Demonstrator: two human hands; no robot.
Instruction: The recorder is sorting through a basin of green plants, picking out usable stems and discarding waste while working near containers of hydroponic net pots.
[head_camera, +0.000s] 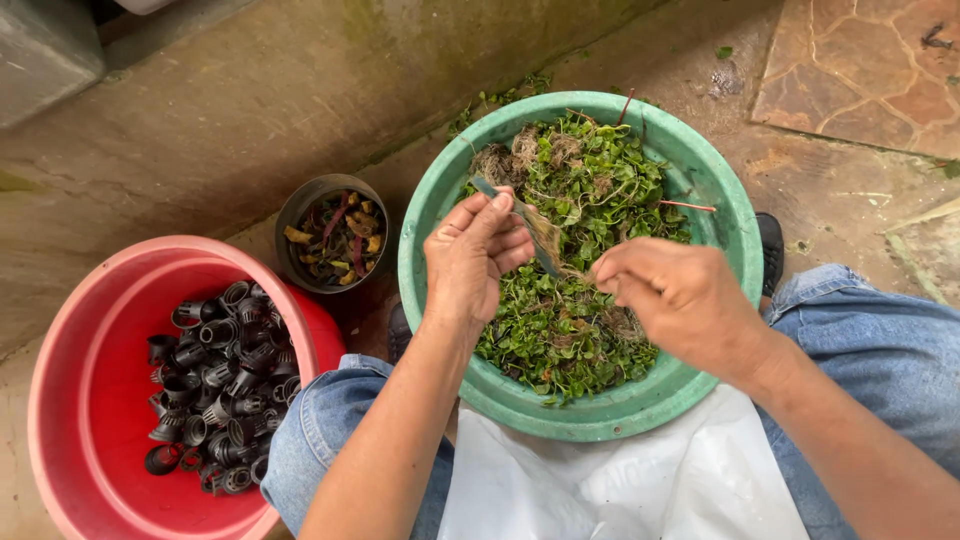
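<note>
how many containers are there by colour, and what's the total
green basin: 1
red basin: 1
dark pot: 1
total: 3

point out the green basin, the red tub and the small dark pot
green basin (735, 215), head view, bare inner wall at right
red tub (95, 330), head view, bare inner wall at left
small dark pot (290, 215), head view, left rim

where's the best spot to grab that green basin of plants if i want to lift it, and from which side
Grip the green basin by its rolled rim, one hand on each side, left and right. The rim juts outward all round, giving fingers a lip to hook under. The near edge rests over the lap and white sheet, so the sides seem freest.
</note>
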